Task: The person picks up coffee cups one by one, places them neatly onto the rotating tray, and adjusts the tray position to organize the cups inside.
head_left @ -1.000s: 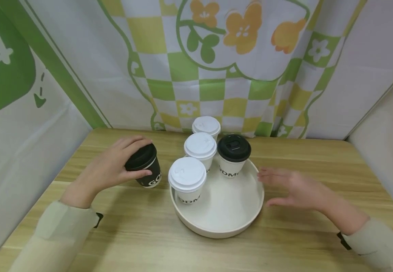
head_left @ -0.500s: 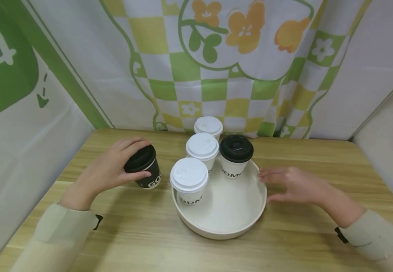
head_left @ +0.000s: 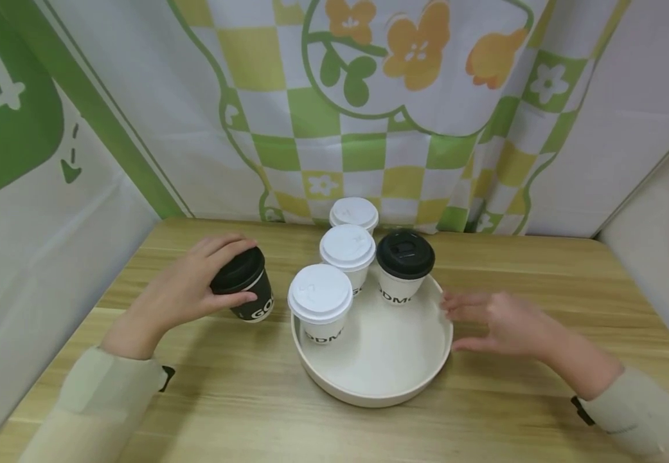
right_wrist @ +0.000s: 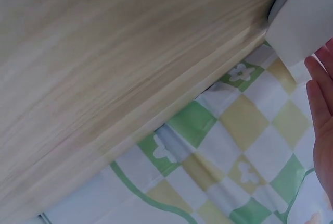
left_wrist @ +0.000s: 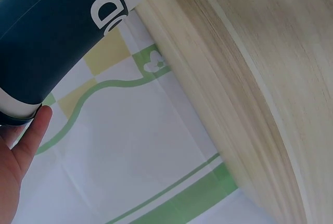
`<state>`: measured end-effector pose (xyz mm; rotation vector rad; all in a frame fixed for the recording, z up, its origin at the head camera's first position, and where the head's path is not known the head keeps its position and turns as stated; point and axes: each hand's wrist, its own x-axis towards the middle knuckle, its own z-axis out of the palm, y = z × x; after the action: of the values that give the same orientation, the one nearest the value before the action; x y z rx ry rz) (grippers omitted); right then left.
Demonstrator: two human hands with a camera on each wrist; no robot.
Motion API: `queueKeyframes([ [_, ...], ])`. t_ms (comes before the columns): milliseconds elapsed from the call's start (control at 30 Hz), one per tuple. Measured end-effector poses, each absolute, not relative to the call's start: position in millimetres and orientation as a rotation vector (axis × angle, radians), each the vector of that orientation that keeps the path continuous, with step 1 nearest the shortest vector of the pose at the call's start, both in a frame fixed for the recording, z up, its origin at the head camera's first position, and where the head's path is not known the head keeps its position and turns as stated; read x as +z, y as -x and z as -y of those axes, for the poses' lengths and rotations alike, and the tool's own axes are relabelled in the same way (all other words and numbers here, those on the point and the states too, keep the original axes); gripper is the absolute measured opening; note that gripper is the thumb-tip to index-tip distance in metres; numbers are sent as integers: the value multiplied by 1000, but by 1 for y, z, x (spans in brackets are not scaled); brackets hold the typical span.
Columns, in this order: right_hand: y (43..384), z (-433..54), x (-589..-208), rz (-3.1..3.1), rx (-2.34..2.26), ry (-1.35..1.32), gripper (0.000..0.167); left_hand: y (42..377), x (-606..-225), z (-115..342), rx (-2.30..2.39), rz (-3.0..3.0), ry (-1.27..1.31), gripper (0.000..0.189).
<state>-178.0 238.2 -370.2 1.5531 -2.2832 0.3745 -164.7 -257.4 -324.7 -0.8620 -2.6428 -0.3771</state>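
A black paper coffee cup with a black lid stands on the table left of the tray. My left hand grips it from above, fingers over the lid and thumb along the near side. In the left wrist view the same cup fills the upper left, fingertips at its lid edge. A round cream tray sits in the middle. My right hand is at its right rim, fingers fairly straight against the outer wall. The tray carries a front white-lidded cup, another white-lidded cup and a black-lidded white cup.
One more white-lidded cup stands behind the tray near the back edge of the wooden table. A checked, flowered curtain hangs right behind the table, with pale cloth walls on both sides.
The tray has turned slightly clockwise, its cups shifting with it, as my right fingers slide a little nearer along the rim. My left hand and the black cup stay put.
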Motion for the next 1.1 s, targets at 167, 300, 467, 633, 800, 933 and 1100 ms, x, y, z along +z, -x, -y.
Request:
queueKeyframes([
  [167,174,-235,-373,2218,384,-1570,43,163,-325,259,-388,2651,853,78],
  [300,168,-234,-374,2239,353,-1526,43,162,-325,259,-384,2658,845,79],
  [467,159,-231,-375,2247,309,-1480,44,162,-325,259,-373,2653,841,79],
  [633,154,-227,-375,2195,278,-1474,48,161,-325,258,-371,2653,836,80],
  [800,149,-224,-375,2178,252,-1467,53,160,-324,258,-370,2642,851,79],
  [933,147,-223,-374,2186,240,-1457,54,158,-323,257,-366,2631,862,79],
  [1100,145,-222,-373,2199,234,-1445,54,156,-322,257,-353,2621,878,80],
])
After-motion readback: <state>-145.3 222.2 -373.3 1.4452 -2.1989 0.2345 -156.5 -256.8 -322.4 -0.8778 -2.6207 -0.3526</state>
